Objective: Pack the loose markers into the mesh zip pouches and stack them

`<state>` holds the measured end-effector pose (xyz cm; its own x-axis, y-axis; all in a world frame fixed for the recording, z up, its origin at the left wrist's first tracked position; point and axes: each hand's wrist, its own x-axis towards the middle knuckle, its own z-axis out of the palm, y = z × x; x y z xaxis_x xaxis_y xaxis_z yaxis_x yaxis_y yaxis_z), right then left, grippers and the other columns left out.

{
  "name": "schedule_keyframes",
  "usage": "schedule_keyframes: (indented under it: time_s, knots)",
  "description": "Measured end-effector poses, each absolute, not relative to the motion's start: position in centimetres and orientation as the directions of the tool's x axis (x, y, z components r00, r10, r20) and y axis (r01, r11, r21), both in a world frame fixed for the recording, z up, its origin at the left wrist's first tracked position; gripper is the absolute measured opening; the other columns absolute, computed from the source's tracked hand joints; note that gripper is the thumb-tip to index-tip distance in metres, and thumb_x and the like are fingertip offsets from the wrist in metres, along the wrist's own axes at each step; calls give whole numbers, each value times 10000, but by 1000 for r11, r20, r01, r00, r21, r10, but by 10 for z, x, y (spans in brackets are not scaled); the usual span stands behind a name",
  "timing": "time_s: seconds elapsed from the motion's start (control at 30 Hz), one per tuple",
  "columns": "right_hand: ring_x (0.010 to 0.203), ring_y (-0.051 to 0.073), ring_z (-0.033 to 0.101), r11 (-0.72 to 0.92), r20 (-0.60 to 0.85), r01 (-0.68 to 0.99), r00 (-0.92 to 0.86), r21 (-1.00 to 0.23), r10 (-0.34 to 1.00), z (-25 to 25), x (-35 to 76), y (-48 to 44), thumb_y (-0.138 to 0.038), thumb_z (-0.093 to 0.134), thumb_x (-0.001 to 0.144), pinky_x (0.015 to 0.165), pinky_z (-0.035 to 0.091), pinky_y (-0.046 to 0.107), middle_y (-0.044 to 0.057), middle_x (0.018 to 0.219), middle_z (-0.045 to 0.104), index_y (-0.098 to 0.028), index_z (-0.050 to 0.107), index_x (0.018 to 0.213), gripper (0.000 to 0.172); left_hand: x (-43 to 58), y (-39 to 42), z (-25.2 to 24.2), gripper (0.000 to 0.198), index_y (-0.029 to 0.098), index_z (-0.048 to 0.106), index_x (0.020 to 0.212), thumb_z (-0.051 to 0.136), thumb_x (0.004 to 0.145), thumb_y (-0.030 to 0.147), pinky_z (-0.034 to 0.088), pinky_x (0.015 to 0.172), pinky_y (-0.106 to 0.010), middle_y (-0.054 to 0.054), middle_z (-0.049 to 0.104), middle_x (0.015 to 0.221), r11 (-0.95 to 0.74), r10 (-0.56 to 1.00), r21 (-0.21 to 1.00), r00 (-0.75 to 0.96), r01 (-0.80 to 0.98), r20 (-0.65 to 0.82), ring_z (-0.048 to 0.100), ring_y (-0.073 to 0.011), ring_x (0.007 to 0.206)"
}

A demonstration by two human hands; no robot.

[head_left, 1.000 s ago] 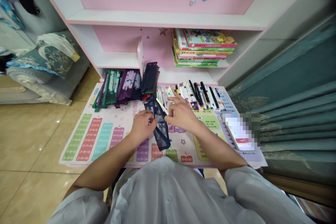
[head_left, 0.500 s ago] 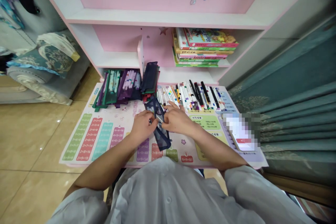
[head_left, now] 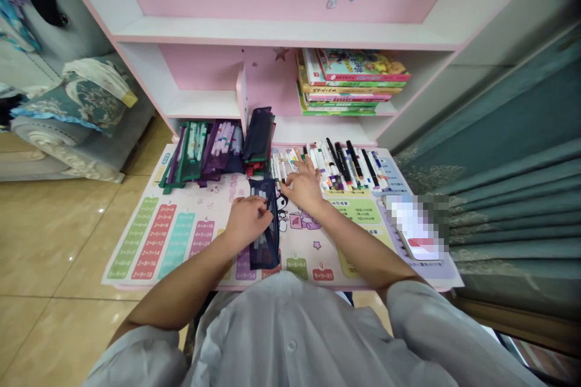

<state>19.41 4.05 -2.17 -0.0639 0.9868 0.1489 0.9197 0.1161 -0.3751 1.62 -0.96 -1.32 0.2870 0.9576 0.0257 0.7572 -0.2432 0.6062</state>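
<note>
My left hand grips a dark blue mesh pencil pouch that lies lengthwise on the desk mat, with white pens showing inside it. My right hand reaches past the pouch into a row of loose markers and pens at the back of the mat. Its fingers are spread over the leftmost markers, touching them. I cannot see a marker gripped in it.
Filled green and purple pouches and a dark stack of pouches stand at the back left. Books lie on the pink shelf. A phone rests at the right. A teal curtain hangs on the right.
My right hand left the pouch and moved back to the marker row. The pouch swung from tilted to straight under my left hand, with pens now inside.
</note>
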Motion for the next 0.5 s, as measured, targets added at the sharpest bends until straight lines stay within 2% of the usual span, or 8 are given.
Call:
schedule_keyframes:
  time_s: [0.2, 0.4, 0.5]
  knots:
    - [1438, 394, 248, 106, 73, 960, -90, -260, 993, -32, 193, 42, -319, 658, 805, 1095, 231, 661, 162, 1473, 459, -155, 749, 815, 188, 16, -10, -11, 177, 205, 539, 581, 546, 758, 210, 480, 922, -376, -78, 746, 1001, -225, 966, 637, 255, 737, 46, 685, -235, 990]
    - [1446, 409, 212, 91, 37, 980, -85, -175, 996, -34, 192, 44, -324, 623, 821, 1094, 234, 667, 179, 1484, 435, -137, 755, 926, 251, 16, -13, -8, 159, 212, 530, 606, 522, 763, 237, 504, 773, -307, -60, 741, 979, -148, 978, 699, 208, 699, -1, 684, -219, 930]
    - [1452, 413, 194, 91, 22, 985, -88, -145, 996, -35, 192, 45, -318, 614, 819, 1097, 229, 672, 187, 1504, 410, -119, 749, 982, 291, 16, -13, -8, 152, 214, 530, 592, 530, 741, 245, 496, 752, -297, -50, 745, 938, -114, 981, 722, 191, 682, -26, 684, -220, 914]
